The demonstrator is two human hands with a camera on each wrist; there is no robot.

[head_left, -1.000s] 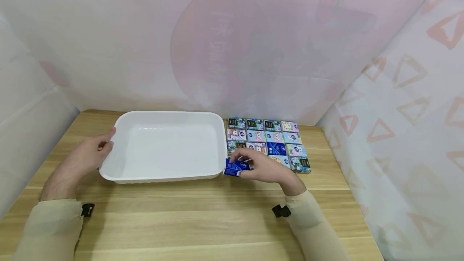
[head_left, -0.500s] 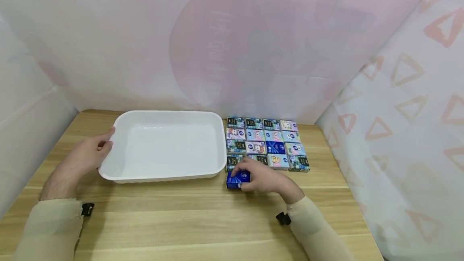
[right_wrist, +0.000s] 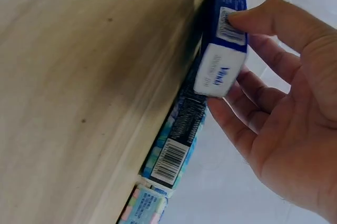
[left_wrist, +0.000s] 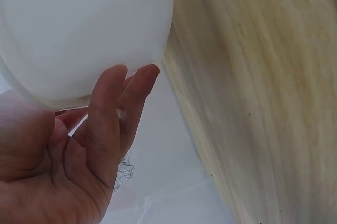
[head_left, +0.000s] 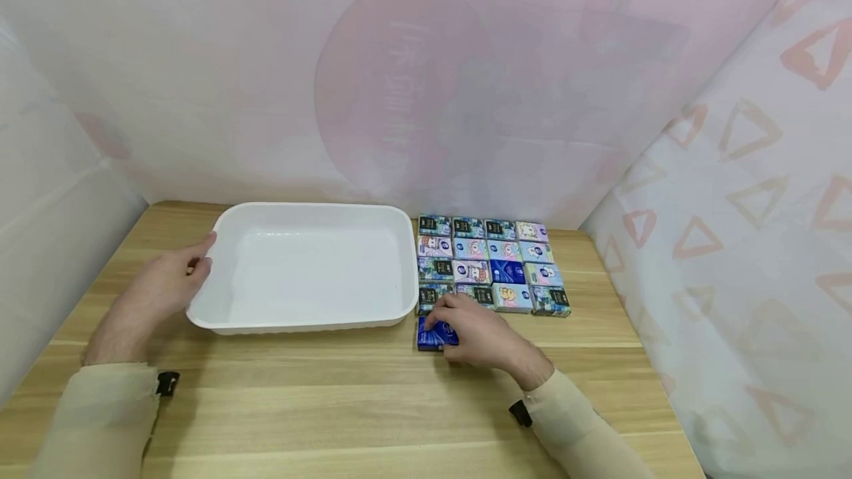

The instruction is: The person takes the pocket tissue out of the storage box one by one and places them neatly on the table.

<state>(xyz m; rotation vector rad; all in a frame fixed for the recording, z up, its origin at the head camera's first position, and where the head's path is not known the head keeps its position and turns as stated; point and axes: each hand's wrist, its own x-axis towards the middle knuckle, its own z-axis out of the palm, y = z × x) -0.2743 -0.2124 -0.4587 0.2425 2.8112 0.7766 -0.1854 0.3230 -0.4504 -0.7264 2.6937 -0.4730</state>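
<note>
In the head view, a white plastic basin [head_left: 313,272] stands on the table at left. My left hand [head_left: 156,290] grips its left rim; in the left wrist view, bent fingers [left_wrist: 102,113] lie against the outer wall, and the thumb tip is hidden. My right hand [head_left: 482,335] pinches a dark blue tissue pack [head_left: 431,333], just in front of the nearest row of packs. Seen from the right wrist, the thumb presses the barcode side of this pack [right_wrist: 221,40], with fingers round the other sides. Its white end reads Vinda.
Several small tissue packs [head_left: 469,248], with floral, cartoon and blue wrappers, lie in a tight grid right of the basin. Wood tabletop [head_left: 319,405] spreads in front. Patterned sheets [head_left: 399,94] hang behind and at both sides.
My right hand has drawn the blue tissue pack from beside the basin's front right corner toward the near side, uncovering the nearest row. It has since moved only slightly. My left hand stays on the rim.
</note>
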